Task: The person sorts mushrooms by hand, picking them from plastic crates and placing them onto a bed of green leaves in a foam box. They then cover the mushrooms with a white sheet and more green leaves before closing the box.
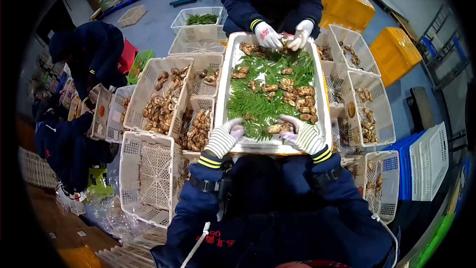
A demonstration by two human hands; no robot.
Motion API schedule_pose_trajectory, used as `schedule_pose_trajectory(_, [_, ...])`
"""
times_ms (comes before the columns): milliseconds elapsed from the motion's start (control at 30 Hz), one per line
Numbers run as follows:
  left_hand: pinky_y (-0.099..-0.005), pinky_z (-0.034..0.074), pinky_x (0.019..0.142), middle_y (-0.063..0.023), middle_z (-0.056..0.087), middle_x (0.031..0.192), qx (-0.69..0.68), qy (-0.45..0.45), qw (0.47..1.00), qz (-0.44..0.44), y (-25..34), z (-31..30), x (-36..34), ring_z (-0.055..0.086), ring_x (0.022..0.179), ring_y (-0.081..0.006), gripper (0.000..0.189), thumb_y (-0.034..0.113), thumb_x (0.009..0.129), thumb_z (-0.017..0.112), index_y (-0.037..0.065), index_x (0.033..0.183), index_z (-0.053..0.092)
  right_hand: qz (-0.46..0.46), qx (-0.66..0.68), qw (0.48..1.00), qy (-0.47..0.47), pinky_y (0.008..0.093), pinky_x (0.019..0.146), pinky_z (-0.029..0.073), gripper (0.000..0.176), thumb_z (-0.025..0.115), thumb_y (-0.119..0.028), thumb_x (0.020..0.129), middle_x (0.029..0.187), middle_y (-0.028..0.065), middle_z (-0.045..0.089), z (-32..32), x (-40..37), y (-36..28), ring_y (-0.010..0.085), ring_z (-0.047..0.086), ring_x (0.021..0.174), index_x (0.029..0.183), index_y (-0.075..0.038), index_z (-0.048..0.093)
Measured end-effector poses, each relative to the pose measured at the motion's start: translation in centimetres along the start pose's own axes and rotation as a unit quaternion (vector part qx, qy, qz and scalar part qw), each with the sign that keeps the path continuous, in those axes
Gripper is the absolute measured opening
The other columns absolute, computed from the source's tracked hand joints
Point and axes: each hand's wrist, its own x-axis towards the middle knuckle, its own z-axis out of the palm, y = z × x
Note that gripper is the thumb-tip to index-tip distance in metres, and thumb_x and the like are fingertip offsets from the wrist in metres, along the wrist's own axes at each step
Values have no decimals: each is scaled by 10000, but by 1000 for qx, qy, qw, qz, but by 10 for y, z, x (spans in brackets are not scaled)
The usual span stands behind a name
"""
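Observation:
A white foam box [224, 82] lined with green fern leaves [243, 97] stands in front of me, brown-and-white mushrooms [305, 101] lying in it. My right hand [305, 136], in a striped glove, is at the near right of the box, thumb and fingers about the end of a mushroom [278, 128]. At the near left rim is my left hand [224, 138], gloved alike, fingers apart and nothing visible in them. A small mushroom [251, 117] lies on the leaves near it. Across the box, a co-worker's white-gloved hands [267, 35] handle another mushroom [284, 43].
White plastic crates flank the box. One left crate [130, 114] holds many mushrooms; a nearer crate [148, 173] shows its bare mesh bottom. On the right are more mushroom crates [384, 119], a yellow-wrapped box [394, 54] and stacked crates [429, 154]. Other people work at left.

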Motion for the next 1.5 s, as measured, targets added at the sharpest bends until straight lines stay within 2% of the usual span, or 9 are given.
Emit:
schedule_pose_trajectory(100, [-410, 441, 1068, -236, 551, 1353, 325, 114, 921, 182, 7, 7, 44, 553, 1232, -357, 585, 147, 831, 716, 22, 1369, 524, -38, -97, 992, 75, 275, 646, 476, 683, 747, -453, 862, 904, 39, 675, -12, -12, 35, 95, 561, 687, 1399, -87, 535])
schedule_pose_trajectory(200, [-408, 361, 1132, -219, 482, 1441, 481, 89, 864, 118, 21, 35, 80, 446, 1341, -359, 673, 250, 828, 724, 19, 1409, 474, -25, -41, 995, 92, 319, 1007, 445, 649, 765, -312, 872, 1312, 127, 621, -18, -27, 20, 202, 579, 1203, 1399, -32, 510])
schedule_pose_trajectory(300, [-416, 457, 1040, -201, 565, 1341, -15, -120, 993, -9, 24, 71, 95, 572, 1210, -308, 631, 421, 943, 638, 6, 1395, 492, -135, -87, 982, 103, 375, 1090, 404, 614, 732, -332, 889, 1387, 152, 568, -28, -27, 32, 283, 529, 1301, 1385, -40, 519])
schedule_pose_trajectory(333, [-413, 488, 1009, -187, 611, 1270, -274, -219, 929, -119, 20, 82, 90, 600, 1172, -286, 642, 468, 966, 608, 0, 1390, 495, -116, -99, 985, 78, 383, 1108, 388, 619, 693, -383, 904, 1396, 159, 556, -34, -31, 23, 303, 518, 1313, 1388, -40, 515])
schedule_pose_trajectory(500, [-468, 495, 979, -142, 624, 1264, -370, -358, 845, -146, 72, 114, 35, 620, 1148, -293, 767, 653, 955, 465, 50, 1428, 435, -173, 104, 978, -55, 356, 1088, 394, 813, 657, -431, 912, 1426, 149, 534, -36, -14, 36, 257, 528, 1297, 1514, -22, 296])
schedule_pose_trajectory(700, [-604, 335, 1107, -218, 446, 1471, -556, -277, 765, -172, 55, 139, 27, 455, 1335, -375, 772, 629, 993, 353, 20, 1465, 387, -154, 147, 977, -23, 347, 1123, 357, 797, 567, -65, 849, 1488, 206, 464, -26, -14, 31, 279, 453, 1374, 1555, -21, 199])
schedule_pose_trajectory(933, [-594, 252, 1163, -235, 399, 1503, -752, -97, 648, -76, 38, 143, 25, 361, 1399, -414, 714, 591, 998, 365, 3, 1391, 456, -49, 36, 965, 254, 288, 782, 538, 468, 686, -226, 936, 1070, 104, 694, 1, -38, 41, 159, 661, 925, 1331, -20, 543])
schedule_pose_trajectory(1167, [-441, 581, 851, -170, 408, 1508, -507, -116, 848, 103, 55, 156, -7, 548, 1246, -323, 695, 318, 925, 690, 36, 1469, 363, -177, -175, 941, 230, 381, 860, 537, 522, 797, -277, 822, 1139, 183, 674, 29, -42, 34, 339, 672, 992, 1235, -18, 612])
schedule_pose_trajectory(1500, [-369, 427, 1102, -162, 488, 1434, -519, -115, 843, 82, 61, 153, -12, 478, 1334, -272, 642, 94, 884, 712, -7, 1432, 394, -177, -162, 948, 210, 421, 880, 514, 561, 706, -463, 866, 1085, 198, 688, 21, -42, 22, 372, 654, 996, 1210, -23, 647])
